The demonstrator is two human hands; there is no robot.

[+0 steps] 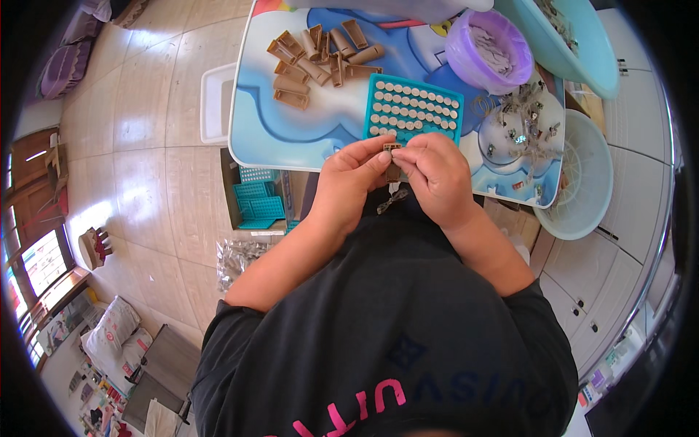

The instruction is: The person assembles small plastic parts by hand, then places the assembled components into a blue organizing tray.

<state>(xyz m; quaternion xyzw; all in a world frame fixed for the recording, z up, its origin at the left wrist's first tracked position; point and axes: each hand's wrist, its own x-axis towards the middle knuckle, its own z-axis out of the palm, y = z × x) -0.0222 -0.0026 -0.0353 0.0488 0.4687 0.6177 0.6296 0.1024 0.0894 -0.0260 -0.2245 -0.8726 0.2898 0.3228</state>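
Note:
Close to the table's near edge, my left hand [348, 175] grips a small brown plastic casing [392, 172] from its left side, with thumb and forefinger closed on it. My right hand [443, 178] pinches the same casing at its upper right. A tiny pale part seems to sit between the fingertips, too small to name. Below the casing hangs a short bundle of wire [392, 201]. Just beyond my hands lies a teal tray [449, 131] with rows of round, pale, button-like pieces. Farther left, several similar brown casings [313, 71] are heaped loosely.
The patterned table [291, 135] carries a purple-lined bowl [455, 47] and a tangle of small wired metal parts [520, 127]. Pale green basins [604, 69] stand at the right. A white bin [213, 102], a box with teal trays [258, 207] and a clear plastic bag [231, 258] are at the left.

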